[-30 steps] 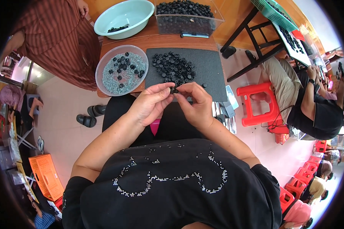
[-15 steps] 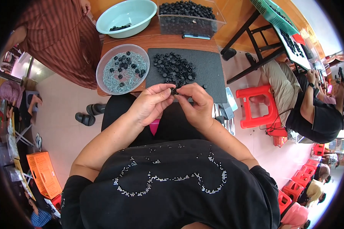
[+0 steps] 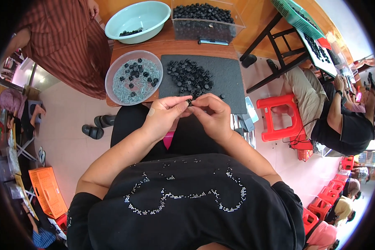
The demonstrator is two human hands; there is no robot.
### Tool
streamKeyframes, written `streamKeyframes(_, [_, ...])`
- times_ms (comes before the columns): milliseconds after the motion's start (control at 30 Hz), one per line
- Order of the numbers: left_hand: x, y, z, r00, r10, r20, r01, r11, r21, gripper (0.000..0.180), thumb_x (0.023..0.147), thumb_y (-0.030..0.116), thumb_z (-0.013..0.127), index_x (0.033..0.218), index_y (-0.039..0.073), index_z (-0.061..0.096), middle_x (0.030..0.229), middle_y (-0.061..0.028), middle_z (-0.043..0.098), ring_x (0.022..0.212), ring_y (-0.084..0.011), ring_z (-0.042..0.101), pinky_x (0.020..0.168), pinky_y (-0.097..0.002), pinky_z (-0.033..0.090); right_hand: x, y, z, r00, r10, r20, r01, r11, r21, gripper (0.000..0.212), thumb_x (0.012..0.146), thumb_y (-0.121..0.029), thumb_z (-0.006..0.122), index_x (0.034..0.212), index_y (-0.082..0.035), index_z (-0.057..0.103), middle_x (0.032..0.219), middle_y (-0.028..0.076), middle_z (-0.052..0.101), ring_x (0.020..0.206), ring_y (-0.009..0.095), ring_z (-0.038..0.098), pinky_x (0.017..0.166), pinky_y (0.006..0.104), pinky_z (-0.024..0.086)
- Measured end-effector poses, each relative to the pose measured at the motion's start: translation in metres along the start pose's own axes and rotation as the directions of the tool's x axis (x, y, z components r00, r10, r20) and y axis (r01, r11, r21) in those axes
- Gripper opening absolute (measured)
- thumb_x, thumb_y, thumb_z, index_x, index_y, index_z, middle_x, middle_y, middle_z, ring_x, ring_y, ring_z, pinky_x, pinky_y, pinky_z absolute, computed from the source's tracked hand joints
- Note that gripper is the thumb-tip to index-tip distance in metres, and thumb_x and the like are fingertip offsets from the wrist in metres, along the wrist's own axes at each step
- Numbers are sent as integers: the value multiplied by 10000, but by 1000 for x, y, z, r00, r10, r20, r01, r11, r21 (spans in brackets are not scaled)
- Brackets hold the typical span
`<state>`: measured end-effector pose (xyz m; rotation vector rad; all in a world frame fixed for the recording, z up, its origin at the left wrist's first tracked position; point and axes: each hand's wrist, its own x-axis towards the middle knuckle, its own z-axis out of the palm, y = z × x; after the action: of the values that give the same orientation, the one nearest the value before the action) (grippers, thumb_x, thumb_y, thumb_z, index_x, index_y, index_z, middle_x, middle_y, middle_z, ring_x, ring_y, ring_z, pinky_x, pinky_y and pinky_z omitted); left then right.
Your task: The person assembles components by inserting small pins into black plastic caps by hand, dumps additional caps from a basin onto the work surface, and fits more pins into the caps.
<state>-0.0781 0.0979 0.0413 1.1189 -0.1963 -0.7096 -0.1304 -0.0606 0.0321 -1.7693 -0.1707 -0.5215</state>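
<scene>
Black and mostly covered, the small part [image 3: 189,101] is pinched from both sides, the left hand [image 3: 162,116] and right hand [image 3: 215,116] each with its grip clamped on it, neither nearer. It lies just toward the body from the pile of black caps [image 3: 189,76] on the bench [image 3: 160,43]; its long axis I cannot tell.

Room on mat [image 3: 229,73] rightward — black caps [image 3: 190,77] leftward
</scene>
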Motion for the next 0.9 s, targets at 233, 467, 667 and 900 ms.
streamKeyframes(233, [-6, -2, 1, 979, 191, 64, -202, 926, 319, 258, 907, 44, 525, 1146, -44, 566, 960, -97, 635, 861, -137, 623, 791, -254, 512, -1, 5, 1, 975, 204, 88, -222, 904, 367, 123, 766, 53, 673, 867, 14, 616, 851, 62, 601, 764, 127, 596, 681, 243, 500])
streamKeyframes(467, [-5, -7, 2, 988, 152, 26, -148, 887, 438, 218, 921, 61, 493, 1096, -48, 566, 892, -91, 644, 788, -141, 629, 723, -251, 517, -3, 24, 5, 923, 341, 178, -384, 786, 485, 149, 798, 3, 667, 939, 7, 617, 838, 35, 624, 786, 98, 593, 720, 239, 493])
streamKeyframes(667, [-5, -17, -2, 999, 1, -42, 11, 961, 275, 216, 949, 90, 444, 1077, -38, 561, 930, -105, 635, 797, -147, 624, 738, -258, 516, -4, 24, 8, 851, 442, 285, -525, 741, 419, 202, 820, -48, 662, 1008, 18, 630, 864, 62, 651, 791, 99, 603, 710, 244, 503])
streamKeyframes(900, [-9, -15, 5, 985, -133, -106, 125, 989, -78, 260, 958, 76, 401, 1147, -70, 504, 1097, -122, 575, 994, -170, 583, 916, -306, 469, -10, 38, 18, 937, 296, 185, -343, 879, 330, 189, 811, -62, 673, 989, -6, 648, 832, 17, 619, 767, 76, 583, 693, 234, 491])
